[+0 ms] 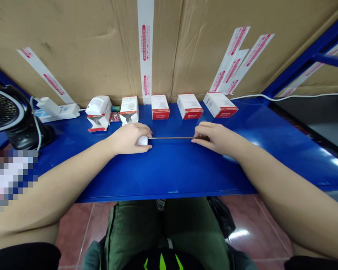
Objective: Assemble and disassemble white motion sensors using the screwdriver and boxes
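Head view: the left hand (129, 139) is closed around a white rounded handle (142, 140); the right hand (215, 138) pinches the far end of its thin metal shaft (170, 138), level over the blue metal shelf (169, 174); small white-and-red boxes (160, 107) stand just beyond.

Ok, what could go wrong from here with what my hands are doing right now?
The thin metal shaft, probably a screwdriver, could slip off the small white piece and jab your left hand, which is wrapped around that piece. Pressing hard with your right hand might also send the piece sliding across the glossy blue shelf top into the white-and-red boxes or the small red circuit board behind it.
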`<state>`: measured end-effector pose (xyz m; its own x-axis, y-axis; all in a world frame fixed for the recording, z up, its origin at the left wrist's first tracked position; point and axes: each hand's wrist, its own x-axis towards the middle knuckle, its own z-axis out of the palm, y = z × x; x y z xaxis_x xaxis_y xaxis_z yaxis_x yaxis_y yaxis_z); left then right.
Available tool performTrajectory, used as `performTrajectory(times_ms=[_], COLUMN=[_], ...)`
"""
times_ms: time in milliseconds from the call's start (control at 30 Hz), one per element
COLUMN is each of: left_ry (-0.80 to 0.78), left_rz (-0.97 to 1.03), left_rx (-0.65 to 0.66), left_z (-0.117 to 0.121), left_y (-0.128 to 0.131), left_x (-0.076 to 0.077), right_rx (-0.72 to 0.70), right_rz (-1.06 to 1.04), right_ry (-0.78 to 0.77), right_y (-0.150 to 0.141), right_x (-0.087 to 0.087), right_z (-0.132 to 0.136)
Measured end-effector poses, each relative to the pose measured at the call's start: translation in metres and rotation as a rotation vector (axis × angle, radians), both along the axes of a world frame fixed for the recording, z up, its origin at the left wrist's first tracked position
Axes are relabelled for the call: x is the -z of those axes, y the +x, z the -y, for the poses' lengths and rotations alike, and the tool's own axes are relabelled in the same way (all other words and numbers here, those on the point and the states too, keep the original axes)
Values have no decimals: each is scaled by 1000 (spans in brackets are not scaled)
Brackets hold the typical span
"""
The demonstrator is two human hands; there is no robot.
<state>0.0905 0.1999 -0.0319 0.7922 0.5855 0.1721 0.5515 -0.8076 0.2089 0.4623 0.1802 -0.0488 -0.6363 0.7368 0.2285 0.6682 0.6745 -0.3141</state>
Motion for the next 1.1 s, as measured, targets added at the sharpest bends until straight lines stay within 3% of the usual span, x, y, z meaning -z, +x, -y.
performTrajectory(times_ms=[600, 1100], left_ry=[10, 52], left_rz=[19, -39], left_rx=[14, -79], left_z=[0, 5], left_y=[-1, -2], left_x=[1, -3], right_rx=[7, 14], right_rz=[51, 27], right_ry=[23, 17], right_y=[-7, -4], right_x=[-6, -2], right_z=[8, 6])
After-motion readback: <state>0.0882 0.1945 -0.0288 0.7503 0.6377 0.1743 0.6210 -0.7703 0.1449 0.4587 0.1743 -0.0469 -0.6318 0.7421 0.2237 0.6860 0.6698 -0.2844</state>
